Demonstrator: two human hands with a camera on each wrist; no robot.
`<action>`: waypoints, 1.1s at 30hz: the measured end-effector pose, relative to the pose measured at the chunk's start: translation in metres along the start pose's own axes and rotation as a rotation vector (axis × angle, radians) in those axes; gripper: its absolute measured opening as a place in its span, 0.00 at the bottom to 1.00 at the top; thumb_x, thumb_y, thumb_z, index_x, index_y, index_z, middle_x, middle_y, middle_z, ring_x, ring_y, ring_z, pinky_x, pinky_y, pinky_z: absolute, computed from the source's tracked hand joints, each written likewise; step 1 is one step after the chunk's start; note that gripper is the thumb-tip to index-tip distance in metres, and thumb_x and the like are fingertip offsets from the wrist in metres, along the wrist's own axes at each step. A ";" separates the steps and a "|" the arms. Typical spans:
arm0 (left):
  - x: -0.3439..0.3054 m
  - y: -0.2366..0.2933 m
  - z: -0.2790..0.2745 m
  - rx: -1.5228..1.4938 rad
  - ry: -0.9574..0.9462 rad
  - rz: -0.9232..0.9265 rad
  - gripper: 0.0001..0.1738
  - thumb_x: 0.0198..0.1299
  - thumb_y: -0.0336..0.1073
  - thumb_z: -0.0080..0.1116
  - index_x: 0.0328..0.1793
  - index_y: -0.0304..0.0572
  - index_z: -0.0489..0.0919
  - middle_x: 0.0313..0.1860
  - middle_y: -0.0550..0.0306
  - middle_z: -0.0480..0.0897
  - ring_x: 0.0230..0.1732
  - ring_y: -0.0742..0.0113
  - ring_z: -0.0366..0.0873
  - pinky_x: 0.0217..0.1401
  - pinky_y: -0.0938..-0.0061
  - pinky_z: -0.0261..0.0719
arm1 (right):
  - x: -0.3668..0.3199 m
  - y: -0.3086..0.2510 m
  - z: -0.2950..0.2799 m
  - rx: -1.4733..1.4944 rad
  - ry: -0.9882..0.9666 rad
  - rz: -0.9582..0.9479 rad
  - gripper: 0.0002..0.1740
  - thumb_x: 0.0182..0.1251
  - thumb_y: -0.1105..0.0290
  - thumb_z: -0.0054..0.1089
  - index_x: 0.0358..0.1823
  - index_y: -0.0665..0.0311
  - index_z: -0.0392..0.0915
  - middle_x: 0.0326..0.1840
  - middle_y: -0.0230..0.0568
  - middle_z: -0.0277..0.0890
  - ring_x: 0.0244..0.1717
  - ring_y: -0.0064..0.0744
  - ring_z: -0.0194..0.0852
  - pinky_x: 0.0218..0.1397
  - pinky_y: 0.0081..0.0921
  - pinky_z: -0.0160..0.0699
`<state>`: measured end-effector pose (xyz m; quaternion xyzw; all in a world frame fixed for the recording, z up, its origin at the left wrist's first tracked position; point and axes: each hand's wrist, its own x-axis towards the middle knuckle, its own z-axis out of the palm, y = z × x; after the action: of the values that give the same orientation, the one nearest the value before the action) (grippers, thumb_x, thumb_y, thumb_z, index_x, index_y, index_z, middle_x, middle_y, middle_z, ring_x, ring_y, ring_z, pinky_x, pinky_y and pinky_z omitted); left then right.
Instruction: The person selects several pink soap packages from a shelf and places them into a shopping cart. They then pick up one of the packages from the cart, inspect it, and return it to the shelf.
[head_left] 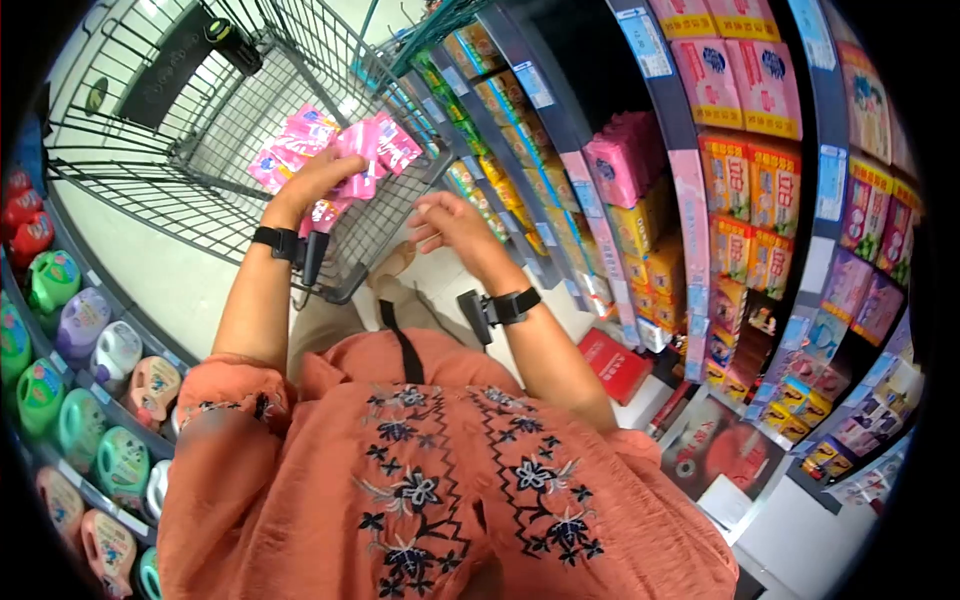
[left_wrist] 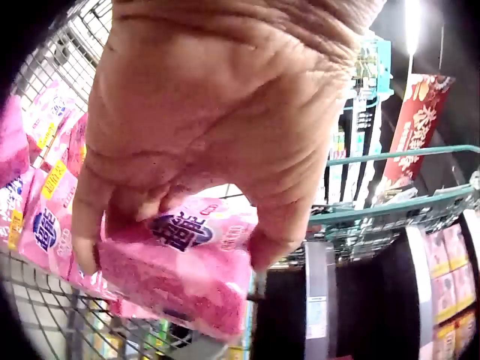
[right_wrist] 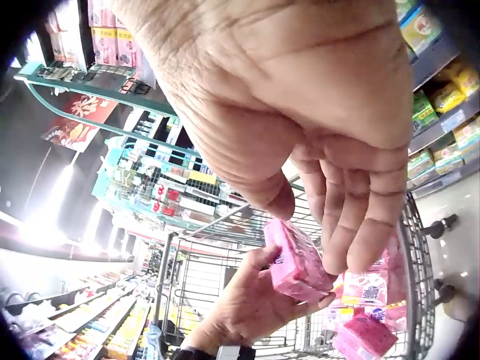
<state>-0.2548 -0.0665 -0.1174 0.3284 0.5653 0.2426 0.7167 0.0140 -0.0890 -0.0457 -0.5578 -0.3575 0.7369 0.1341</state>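
Observation:
My left hand (head_left: 318,185) grips a pink plastic-wrapped soap pack (left_wrist: 180,289) over the basket of a wire shopping cart (head_left: 215,190). Thumb and fingers hold the pack by its two ends, and dark blue lettering shows on its wrapper. More pink soap packs (head_left: 305,135) lie in a loose heap in the cart, partly hidden by the hand. My right hand (head_left: 455,228) hangs near the cart's right corner with relaxed, slightly bent fingers and holds nothing. In the right wrist view its fingers overlap the held pack.
Shelves on the right carry boxed orange packs (head_left: 750,180), pink packs (head_left: 735,85) and a pink stack (head_left: 622,160). Bottles of detergent (head_left: 80,425) line the left shelf. A red box (head_left: 612,365) sits low by the right shelves. A teal wire basket (left_wrist: 405,202) borders the cart.

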 end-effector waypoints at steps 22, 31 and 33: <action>-0.059 0.120 0.120 -0.554 -0.577 -0.042 0.39 0.77 0.61 0.40 0.76 0.32 0.64 0.64 0.35 0.79 0.59 0.40 0.83 0.54 0.45 0.88 | -0.078 -0.062 -0.069 0.295 0.072 -0.444 0.21 0.72 0.53 0.64 0.51 0.65 0.79 0.37 0.35 0.82 0.32 0.21 0.81 0.34 0.20 0.83; -0.065 0.127 0.139 -0.330 -0.396 0.147 0.25 0.74 0.41 0.57 0.69 0.32 0.70 0.55 0.47 0.82 0.51 0.59 0.86 0.51 0.63 0.91 | -0.093 -0.041 -0.095 0.434 0.164 -0.434 0.20 0.73 0.54 0.64 0.50 0.64 0.76 0.38 0.35 0.81 0.31 0.23 0.81 0.34 0.22 0.83; -0.067 0.129 0.146 -0.292 -0.369 0.173 0.26 0.74 0.45 0.56 0.70 0.34 0.71 0.56 0.48 0.82 0.50 0.61 0.86 0.50 0.67 0.90 | -0.097 -0.039 -0.097 0.440 0.164 -0.432 0.21 0.73 0.54 0.63 0.53 0.63 0.75 0.40 0.36 0.81 0.30 0.23 0.81 0.33 0.23 0.83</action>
<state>-0.1267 -0.0574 0.0438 0.3073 0.3536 0.3180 0.8243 0.1282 -0.0830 0.0390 -0.4842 -0.2877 0.7036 0.4334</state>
